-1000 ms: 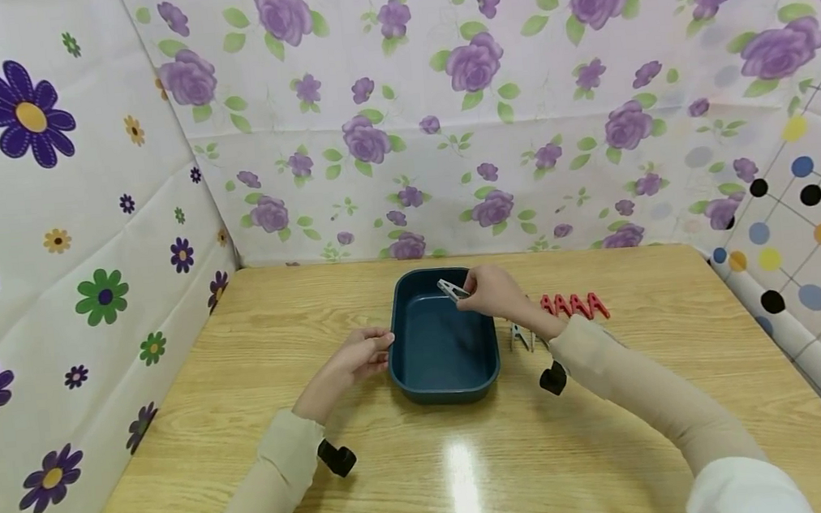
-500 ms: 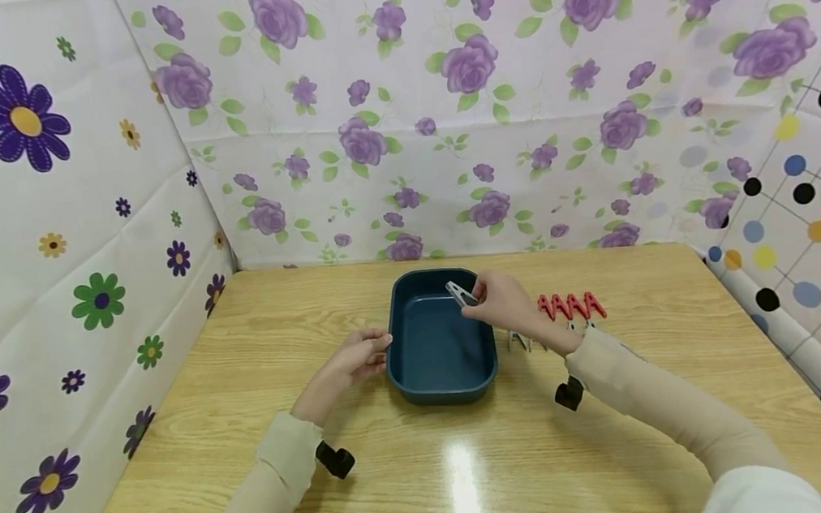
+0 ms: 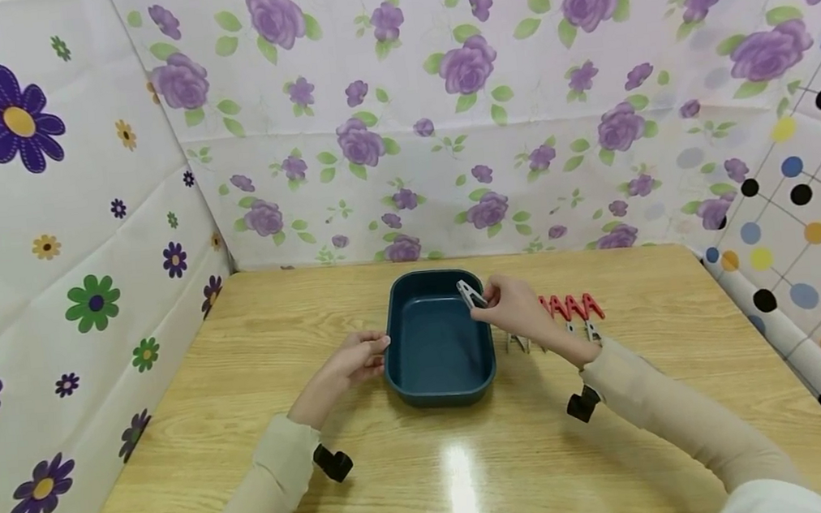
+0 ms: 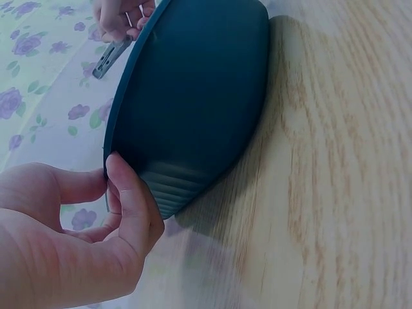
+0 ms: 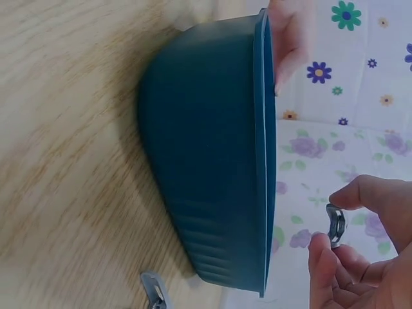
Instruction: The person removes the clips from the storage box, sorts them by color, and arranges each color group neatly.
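My left hand (image 3: 349,359) pinches the left rim of a dark teal rectangular basin (image 3: 436,344); the left wrist view shows thumb and fingers meeting at its edge. No object lies on the visible basin floor. Above the basin's far right part, my right hand (image 3: 521,308) holds a grey clothespin (image 3: 469,294) between thumb and fingertips. In the right wrist view this clothespin (image 5: 336,225) is apart from the rim. Right of the basin, several red clothespins (image 3: 574,307) lie in a row, partly behind my right hand. Grey clothespins (image 3: 517,342) lie nearer, also partly hidden.
The basin stands on a light wooden table (image 3: 297,299). A purple-flowered cloth (image 3: 399,127) hangs behind the table's far edge. Patterned sheets flank it on the left and right. Black wrist cameras, including the left one (image 3: 333,463), hang under both sleeves.
My right hand has moved rightward with the grey clothespin, from over the basin's far middle toward its right rim. My left hand keeps its hold on the basin.
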### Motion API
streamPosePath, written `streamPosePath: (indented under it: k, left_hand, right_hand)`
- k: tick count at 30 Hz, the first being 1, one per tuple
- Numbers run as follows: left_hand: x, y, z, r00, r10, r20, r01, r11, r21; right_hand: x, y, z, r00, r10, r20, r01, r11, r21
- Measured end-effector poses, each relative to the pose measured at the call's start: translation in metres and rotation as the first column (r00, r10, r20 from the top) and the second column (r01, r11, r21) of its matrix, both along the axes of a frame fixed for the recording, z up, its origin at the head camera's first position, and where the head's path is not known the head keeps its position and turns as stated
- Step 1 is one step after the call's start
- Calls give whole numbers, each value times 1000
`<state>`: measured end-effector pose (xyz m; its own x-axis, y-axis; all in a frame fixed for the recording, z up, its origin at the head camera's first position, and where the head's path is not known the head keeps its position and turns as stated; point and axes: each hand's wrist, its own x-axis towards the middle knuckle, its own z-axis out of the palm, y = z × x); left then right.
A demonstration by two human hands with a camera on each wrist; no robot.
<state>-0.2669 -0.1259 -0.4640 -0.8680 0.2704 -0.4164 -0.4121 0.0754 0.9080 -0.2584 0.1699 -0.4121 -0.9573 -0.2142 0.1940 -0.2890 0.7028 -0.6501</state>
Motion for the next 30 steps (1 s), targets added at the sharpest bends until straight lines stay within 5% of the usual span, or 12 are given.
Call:
streamPosePath:
  k: [30]
  left_hand:
    - [1, -1, 0, 1000, -15, -1, 15, 1000, -6]
  right_hand:
    - [15, 31, -10, 990, -94, 107, 101, 993, -61]
